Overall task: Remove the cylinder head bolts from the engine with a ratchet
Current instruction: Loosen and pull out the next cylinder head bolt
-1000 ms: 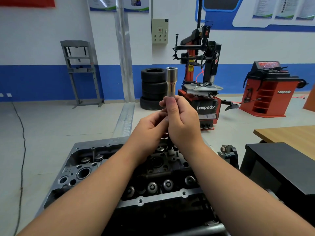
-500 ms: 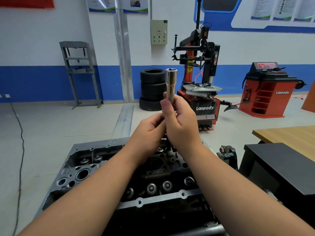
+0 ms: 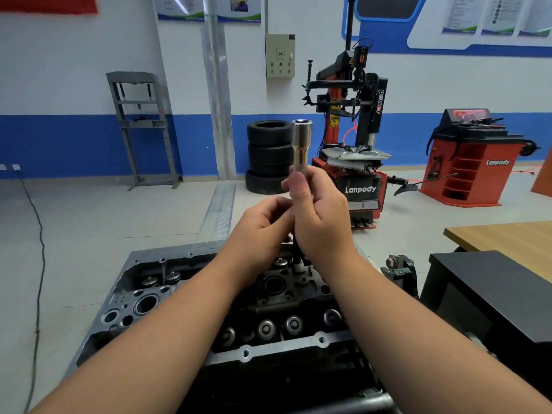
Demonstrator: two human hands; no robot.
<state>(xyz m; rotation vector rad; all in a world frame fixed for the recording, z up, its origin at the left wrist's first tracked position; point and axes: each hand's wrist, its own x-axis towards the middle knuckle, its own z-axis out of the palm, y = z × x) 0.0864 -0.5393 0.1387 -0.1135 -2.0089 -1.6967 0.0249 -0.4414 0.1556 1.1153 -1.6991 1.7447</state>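
Head view | shiny upright socket (image 3: 301,144) | right hand (image 3: 321,216), left hand (image 3: 263,225) fingers grasp it

Bright, even indoor light with only soft shadows. A highlight gleams on the socket (image 3: 301,144). The wide-angle lens bends the wall (image 3: 74,70) and posters (image 3: 493,13) toward the edges. Focus is mostly sharp; far text is unreadable.

Both hands raised together, forearms converging.
Right hand (image 3: 321,216) grips a socket (image 3: 301,144) held upright; left hand (image 3: 263,227) curled against it, touching.
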